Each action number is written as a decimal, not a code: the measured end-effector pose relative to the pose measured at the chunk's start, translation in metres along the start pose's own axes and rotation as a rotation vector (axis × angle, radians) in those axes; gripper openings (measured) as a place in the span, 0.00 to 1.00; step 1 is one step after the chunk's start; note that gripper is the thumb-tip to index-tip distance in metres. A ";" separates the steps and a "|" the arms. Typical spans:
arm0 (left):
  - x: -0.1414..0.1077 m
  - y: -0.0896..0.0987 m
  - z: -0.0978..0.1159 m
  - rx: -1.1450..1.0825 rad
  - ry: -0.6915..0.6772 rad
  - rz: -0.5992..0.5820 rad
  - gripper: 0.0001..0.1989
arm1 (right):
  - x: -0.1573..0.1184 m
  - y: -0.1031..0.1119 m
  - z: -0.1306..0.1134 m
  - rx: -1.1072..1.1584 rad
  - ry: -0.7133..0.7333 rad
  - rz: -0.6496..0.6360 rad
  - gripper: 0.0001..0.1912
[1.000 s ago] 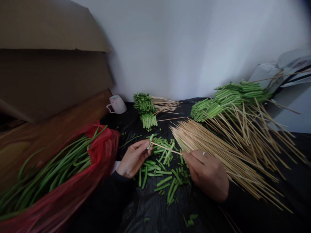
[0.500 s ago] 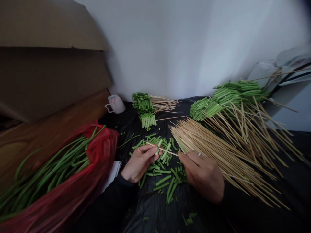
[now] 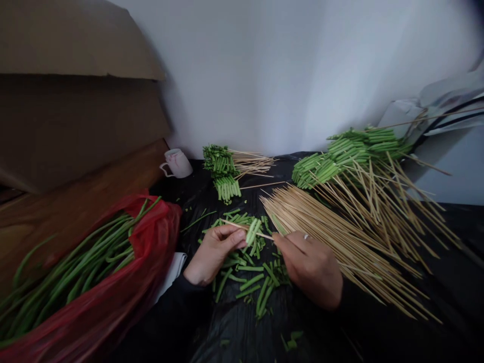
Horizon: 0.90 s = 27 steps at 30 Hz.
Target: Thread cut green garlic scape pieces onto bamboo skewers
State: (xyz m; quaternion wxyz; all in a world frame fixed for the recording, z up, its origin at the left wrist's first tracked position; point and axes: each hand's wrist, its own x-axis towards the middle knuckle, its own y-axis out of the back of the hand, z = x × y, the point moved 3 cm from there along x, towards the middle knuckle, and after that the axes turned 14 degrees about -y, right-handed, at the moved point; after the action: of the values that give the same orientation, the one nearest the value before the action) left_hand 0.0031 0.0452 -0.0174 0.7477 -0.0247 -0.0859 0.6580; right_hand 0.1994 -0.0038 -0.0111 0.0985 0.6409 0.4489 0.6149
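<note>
My right hand [image 3: 308, 267] pinches a thin bamboo skewer [image 3: 232, 224] that points left across the table. A couple of short green stem pieces [image 3: 252, 232] sit threaded on it. My left hand [image 3: 215, 251] holds those pieces with its fingertips, next to the skewer's tip. Beneath both hands lies a loose heap of cut green stem pieces [image 3: 252, 280] on black plastic sheeting [image 3: 242, 333]. A fan of bare bamboo skewers [image 3: 340, 237] lies just right of my right hand.
A red plastic bag [image 3: 124, 292] with long uncut green stems [image 3: 75, 275] sits at the left. Finished skewers are piled at the back centre [image 3: 223, 169] and back right [image 3: 348, 151]. A white mug [image 3: 176, 163] stands by the wall; cardboard boxes [image 3: 75, 91] rise at left.
The green piece held at my left fingertips has gone onto the skewer and slid along it. Both hands drifted slightly left and up in the view.
</note>
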 end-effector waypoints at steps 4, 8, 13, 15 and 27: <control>0.006 0.014 0.008 0.234 -0.187 0.063 0.11 | 0.005 0.004 0.019 0.012 -0.100 0.027 0.12; 0.009 0.018 0.005 0.530 -0.324 -0.019 0.03 | 0.005 0.002 0.030 0.029 -0.134 0.011 0.12; 0.011 0.017 -0.003 0.898 -0.521 -0.151 0.02 | 0.003 0.000 0.028 0.009 -0.138 -0.008 0.11; 0.010 0.016 -0.004 0.978 -0.570 -0.179 0.03 | 0.003 0.000 0.026 0.016 -0.134 -0.008 0.11; 0.008 0.023 0.009 1.039 -0.589 -0.091 0.07 | 0.004 0.001 0.025 0.052 -0.139 -0.002 0.12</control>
State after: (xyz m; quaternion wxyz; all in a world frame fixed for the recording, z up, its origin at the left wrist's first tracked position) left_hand -0.0200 0.0550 -0.0107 0.6341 0.5311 0.0426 0.5604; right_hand 0.2213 0.0089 -0.0135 0.1133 0.6840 0.4574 0.5568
